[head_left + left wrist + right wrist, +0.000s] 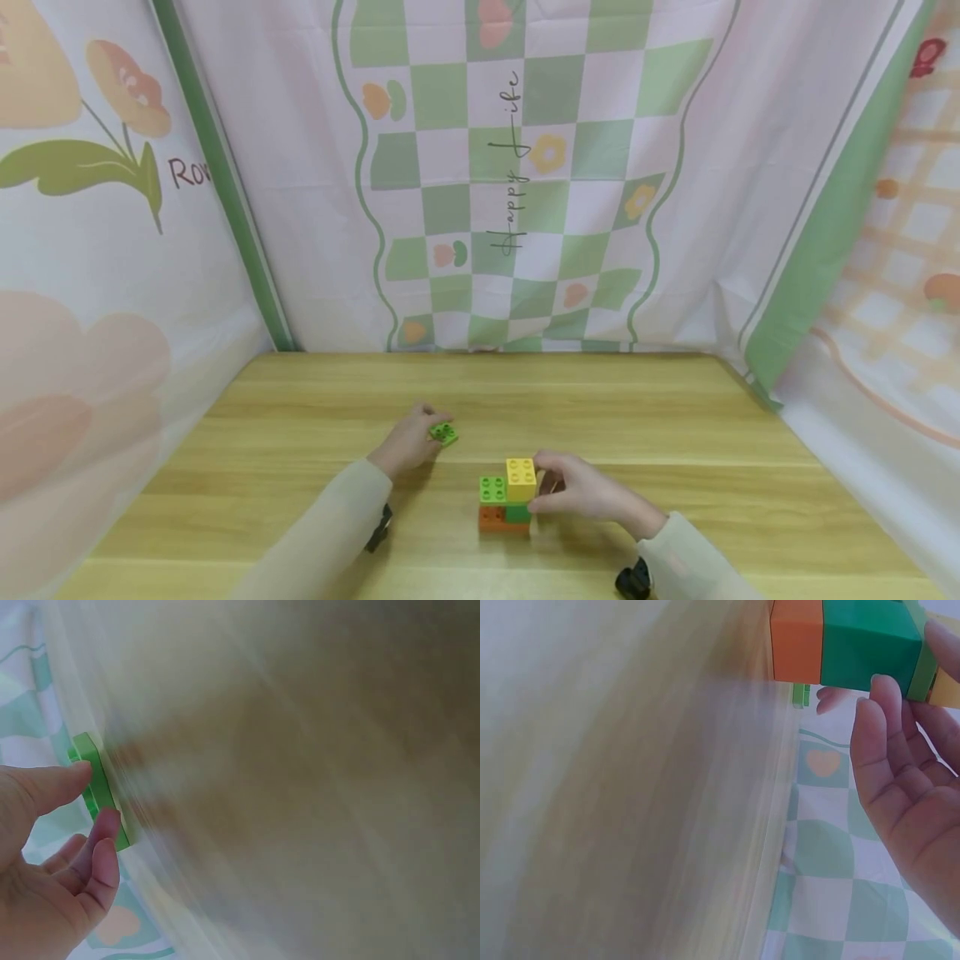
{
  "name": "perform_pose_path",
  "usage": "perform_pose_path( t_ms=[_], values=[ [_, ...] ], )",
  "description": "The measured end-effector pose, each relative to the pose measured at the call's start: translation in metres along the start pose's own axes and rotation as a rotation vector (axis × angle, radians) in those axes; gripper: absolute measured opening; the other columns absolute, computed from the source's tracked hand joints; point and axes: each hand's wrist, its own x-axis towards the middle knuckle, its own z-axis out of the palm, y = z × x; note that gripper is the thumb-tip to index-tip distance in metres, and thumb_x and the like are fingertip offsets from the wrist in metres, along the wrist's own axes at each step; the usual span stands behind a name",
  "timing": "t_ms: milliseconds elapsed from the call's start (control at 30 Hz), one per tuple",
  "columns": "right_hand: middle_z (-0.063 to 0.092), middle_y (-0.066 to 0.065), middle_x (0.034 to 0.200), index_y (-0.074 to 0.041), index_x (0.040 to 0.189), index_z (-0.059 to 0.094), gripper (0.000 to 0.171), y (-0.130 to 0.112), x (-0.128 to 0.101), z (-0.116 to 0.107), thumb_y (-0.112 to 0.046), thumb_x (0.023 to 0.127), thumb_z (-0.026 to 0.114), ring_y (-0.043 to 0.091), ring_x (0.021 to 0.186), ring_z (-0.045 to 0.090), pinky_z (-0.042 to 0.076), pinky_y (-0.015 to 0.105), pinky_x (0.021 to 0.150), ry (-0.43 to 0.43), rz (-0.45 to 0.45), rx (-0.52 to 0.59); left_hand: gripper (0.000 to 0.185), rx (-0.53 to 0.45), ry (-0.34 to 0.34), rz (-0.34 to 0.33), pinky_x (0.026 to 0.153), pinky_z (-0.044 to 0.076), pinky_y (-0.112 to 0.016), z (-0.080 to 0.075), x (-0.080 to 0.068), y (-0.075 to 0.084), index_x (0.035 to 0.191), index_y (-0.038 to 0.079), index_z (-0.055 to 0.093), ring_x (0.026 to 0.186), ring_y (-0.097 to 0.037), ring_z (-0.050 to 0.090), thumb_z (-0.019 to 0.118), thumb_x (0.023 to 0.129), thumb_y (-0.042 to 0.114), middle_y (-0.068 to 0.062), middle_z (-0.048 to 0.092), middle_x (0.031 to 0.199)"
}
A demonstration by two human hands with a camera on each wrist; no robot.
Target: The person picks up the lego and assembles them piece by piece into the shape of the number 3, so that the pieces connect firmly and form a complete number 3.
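the left hand (pixel 408 440) pinches a small light-green brick (pixel 444 433) between thumb and fingertips, its other fingers loosely curled behind. in the left wrist view the same brick (pixel 97 789) shows edge-on, a thin flat plate with a thumb on one side and a fingertip on the other, a grip that looks meant to keep the studded face free. whether it rests on the wooden table (pixel 675 417) or sits just above it cannot be told.

the right hand (pixel 581 492) curls round the right side of a small block stack (pixel 507 498) standing on the table near the front edge, fingers against the yellow brick (pixel 521 479) and thumb lower down; it seems to steady the stack so it does not slide on the smooth board. the stack is stepped: an orange brick (pixel 491 518) and a dark green brick (pixel 519 514) side by side at the bottom, a lime brick (pixel 492 489) over the orange, and the yellow one highest. the right wrist view shows the orange (pixel 796 641) and dark green (pixel 866 645) sides as flat, glossy plastic with crisp edges.

the pinched brick lies left of and behind the stack, apart from it. the table is pale, straight-grained wood with a low sheen. soft printed cloth (pixel 525 167) with green and white checks and flowers hangs on three sides.
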Motion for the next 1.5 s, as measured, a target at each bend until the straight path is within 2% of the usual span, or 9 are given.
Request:
perform_pose_path(
  t_ms=[267,700,1000,1267,1500],
  values=[
    [0.058,0.005,0.094,-0.011,0.101,0.058,0.022,0.0003,-0.0007,-0.0006,-0.019,0.083,0.068,0.015,0.077,0.057,0.049,0.030,0.068,0.001,0.016,0.005,0.049,0.070,-0.042,0.008,0.073,0.050,-0.038,-0.0004,0.0038,-0.0001,0.127,0.006,0.054,0.085,-0.029,0.056,0.068,0.080,0.003,-0.026,0.037,0.125],
    [0.058,0.002,0.094,-0.011,0.101,0.058,0.022,-0.0007,-0.0013,0.0001,-0.019,0.083,0.068,0.017,0.078,0.057,0.049,0.030,0.068,-0.003,0.027,0.011,0.045,0.112,-0.048,0.000,0.072,0.050,-0.036,0.0006,0.0046,0.0003,0.124,0.008,0.057,0.085,-0.025,0.055,0.070,0.080,0.009,-0.019,0.041,0.118],
    [0.058,0.003,0.093,-0.011,0.101,0.058,0.022,-0.0020,-0.0012,0.0001,-0.019,0.083,0.069,0.016,0.078,0.057,0.049,0.030,0.068,0.005,0.026,-0.002,0.042,0.060,-0.008,0.015,0.078,0.048,-0.038,0.0006,0.0046,-0.0016,0.118,0.004,0.060,0.089,-0.025,0.053,0.071,0.079,0.016,-0.014,0.043,0.111],
    [0.058,0.003,0.093,-0.011,0.100,0.058,0.022,-0.0016,-0.0010,-0.0001,-0.019,0.083,0.068,0.017,0.078,0.057,0.049,0.030,0.068,0.004,0.034,0.003,0.043,0.065,0.006,0.056,0.082,0.047,-0.041,-0.0014,0.0019,0.0003,0.118,-0.003,0.056,0.092,-0.030,0.054,0.070,0.079,0.009,-0.016,0.044,0.108],
    [0.058,0.005,0.094,-0.010,0.101,0.058,0.022,-0.0011,-0.0009,0.0002,-0.019,0.083,0.069,0.017,0.078,0.057,0.049,0.030,0.069,0.003,0.042,0.010,0.038,0.083,0.012,0.032,0.081,0.048,-0.040,-0.0005,0.0026,-0.0005,0.116,-0.002,0.058,0.091,-0.028,0.054,0.069,0.080,0.006,-0.014,0.045,0.107]
  ],
)
